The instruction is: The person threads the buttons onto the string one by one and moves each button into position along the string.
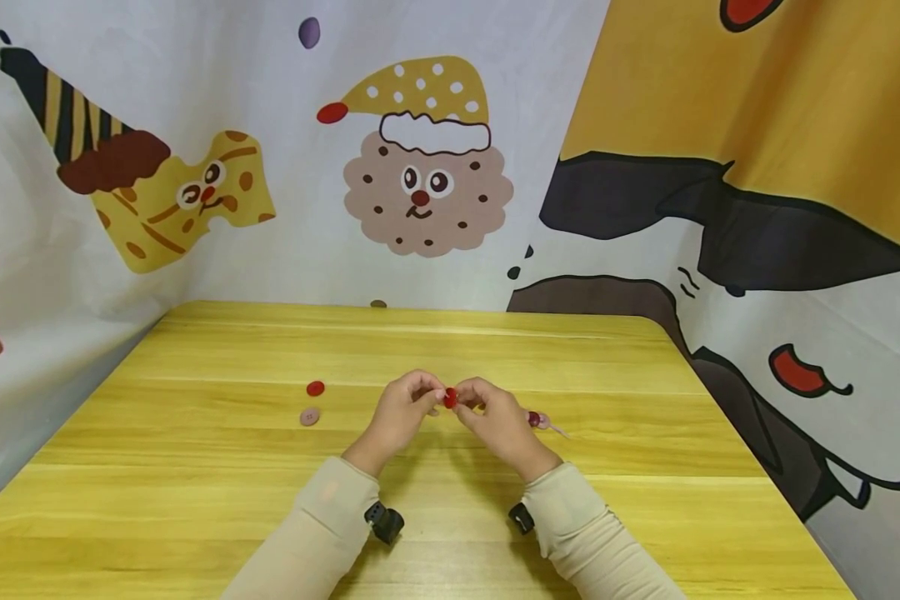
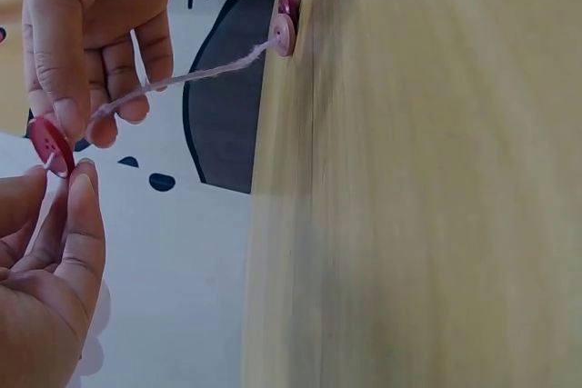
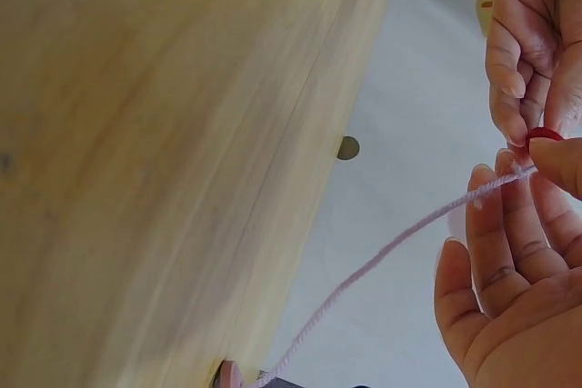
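A red button is held up between my two hands above the table. My right hand pinches its rim between thumb and fingers. A pale pink yarn passes under the right fingers to the button, and a short end shows on its other face. My left hand pinches at that end, fingertips close against the red button; the exact contact is partly hidden. From the right hand the yarn runs to strung buttons, pink and dark red, on the table beside that hand.
On the wooden table, a loose red button and a pink button lie left of the hands. A small pale thing shows partly beneath the left fingers. A cartoon-printed cloth hangs behind the table.
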`<state>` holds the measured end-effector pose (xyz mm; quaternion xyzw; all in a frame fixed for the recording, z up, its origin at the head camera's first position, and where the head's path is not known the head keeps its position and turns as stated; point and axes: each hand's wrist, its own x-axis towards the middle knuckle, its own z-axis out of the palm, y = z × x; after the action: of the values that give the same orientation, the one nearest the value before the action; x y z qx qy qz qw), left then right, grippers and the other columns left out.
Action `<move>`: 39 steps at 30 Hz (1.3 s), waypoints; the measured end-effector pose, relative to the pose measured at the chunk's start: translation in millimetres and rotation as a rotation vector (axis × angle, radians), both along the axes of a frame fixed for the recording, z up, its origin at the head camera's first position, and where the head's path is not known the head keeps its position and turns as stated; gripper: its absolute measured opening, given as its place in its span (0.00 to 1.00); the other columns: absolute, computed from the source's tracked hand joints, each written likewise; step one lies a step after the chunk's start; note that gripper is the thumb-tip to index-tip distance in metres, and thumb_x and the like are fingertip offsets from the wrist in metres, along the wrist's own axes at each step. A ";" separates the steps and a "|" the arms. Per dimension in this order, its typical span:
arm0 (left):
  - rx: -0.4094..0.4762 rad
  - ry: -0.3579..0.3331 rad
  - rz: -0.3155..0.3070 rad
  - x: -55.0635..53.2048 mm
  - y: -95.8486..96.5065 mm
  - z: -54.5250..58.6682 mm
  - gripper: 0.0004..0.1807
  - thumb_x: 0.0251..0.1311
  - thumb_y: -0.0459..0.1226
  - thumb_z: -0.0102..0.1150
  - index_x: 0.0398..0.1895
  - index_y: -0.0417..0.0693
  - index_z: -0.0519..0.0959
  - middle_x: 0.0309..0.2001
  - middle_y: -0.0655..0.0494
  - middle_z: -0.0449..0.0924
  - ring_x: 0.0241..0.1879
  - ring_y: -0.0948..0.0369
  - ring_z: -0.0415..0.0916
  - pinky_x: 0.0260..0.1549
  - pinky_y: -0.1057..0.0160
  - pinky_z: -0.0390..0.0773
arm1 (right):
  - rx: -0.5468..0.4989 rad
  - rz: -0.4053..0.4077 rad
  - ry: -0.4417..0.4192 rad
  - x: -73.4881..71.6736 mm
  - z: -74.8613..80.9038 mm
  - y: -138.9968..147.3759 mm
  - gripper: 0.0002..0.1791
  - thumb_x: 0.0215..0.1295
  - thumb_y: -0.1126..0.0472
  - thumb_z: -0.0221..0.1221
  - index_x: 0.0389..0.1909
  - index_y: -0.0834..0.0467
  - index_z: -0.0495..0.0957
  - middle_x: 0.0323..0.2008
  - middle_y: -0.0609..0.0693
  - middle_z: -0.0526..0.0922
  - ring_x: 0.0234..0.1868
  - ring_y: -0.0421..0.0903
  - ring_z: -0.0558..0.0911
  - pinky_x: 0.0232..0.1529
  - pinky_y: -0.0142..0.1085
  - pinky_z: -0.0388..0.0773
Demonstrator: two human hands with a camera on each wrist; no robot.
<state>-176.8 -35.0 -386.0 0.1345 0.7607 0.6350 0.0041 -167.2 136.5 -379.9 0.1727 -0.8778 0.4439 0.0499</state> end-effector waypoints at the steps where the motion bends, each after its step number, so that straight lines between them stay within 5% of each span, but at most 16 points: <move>1: 0.001 -0.001 0.001 -0.1 0.1 0.0 0.04 0.67 0.31 0.54 0.37 0.39 0.78 0.36 0.51 0.80 0.41 0.44 0.77 0.41 0.49 0.80 | -0.001 0.002 0.003 -0.2 -0.1 0.2 0.08 0.64 0.65 0.62 0.44 0.55 0.79 0.36 0.44 0.84 0.40 0.44 0.81 0.50 0.50 0.75; 12: -0.003 0.007 0.016 -0.3 2.4 -0.9 0.04 0.67 0.31 0.54 0.37 0.37 0.77 0.36 0.49 0.79 0.35 0.58 0.77 0.42 0.45 0.80 | -0.012 0.008 -0.004 -2.3 -2.8 -0.6 0.13 0.62 0.65 0.64 0.48 0.57 0.79 0.33 0.45 0.83 0.39 0.44 0.80 0.48 0.50 0.76; 23: -0.002 0.025 0.054 -0.5 4.4 -1.9 0.03 0.65 0.30 0.56 0.35 0.38 0.78 0.34 0.50 0.79 0.33 0.59 0.77 0.41 0.45 0.79 | -0.035 0.016 -0.033 -0.8 -0.9 -1.9 0.14 0.60 0.61 0.67 0.47 0.56 0.79 0.33 0.43 0.82 0.37 0.41 0.79 0.45 0.43 0.75; 39: -0.019 0.032 0.049 -0.1 3.3 0.5 0.04 0.65 0.31 0.56 0.35 0.38 0.79 0.34 0.49 0.79 0.34 0.59 0.77 0.42 0.46 0.79 | -0.020 0.042 -0.025 -2.1 0.1 -1.0 0.13 0.61 0.62 0.66 0.46 0.56 0.78 0.33 0.43 0.82 0.38 0.41 0.78 0.49 0.50 0.74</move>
<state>-176.9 -31.6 -385.6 0.1261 0.7696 0.6255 -0.0226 -169.3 135.5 -379.9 0.1852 -0.8700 0.4559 0.0313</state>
